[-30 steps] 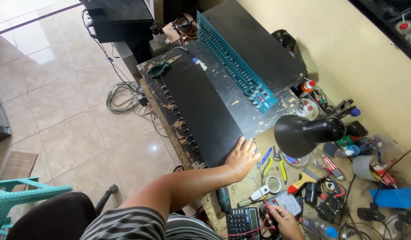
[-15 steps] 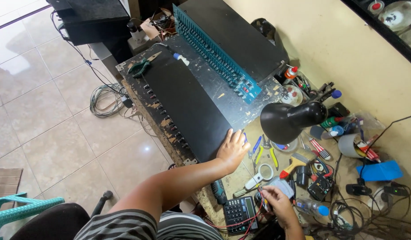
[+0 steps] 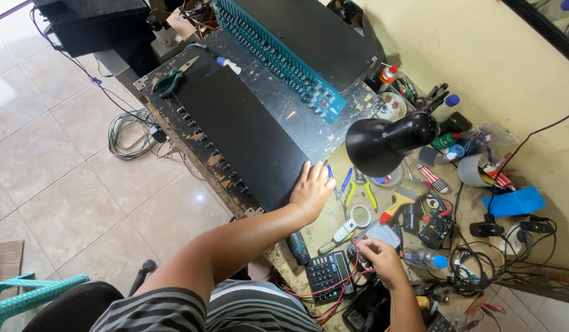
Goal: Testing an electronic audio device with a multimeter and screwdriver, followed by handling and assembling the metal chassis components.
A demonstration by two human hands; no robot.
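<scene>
I am pinching red wires (image 3: 352,270) in my right hand (image 3: 378,258), just past the calculator (image 3: 329,275). At eleven o'clock my left hand (image 3: 310,192) is still pressing flat, fingers spread, on the black case (image 3: 241,132), unmoved. At two o'clock, a blue flat packet (image 3: 513,201) is lying beyond the lamp (image 3: 383,142).

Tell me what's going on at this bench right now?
A person sits at a cluttered electronics workbench. The left hand rests flat on the near end of a long black rack unit. The right hand pinches thin red wires near a calculator. A black desk lamp hangs over scattered pliers, a magnifier and tape. A second unit with a teal front panel lies behind.
</scene>
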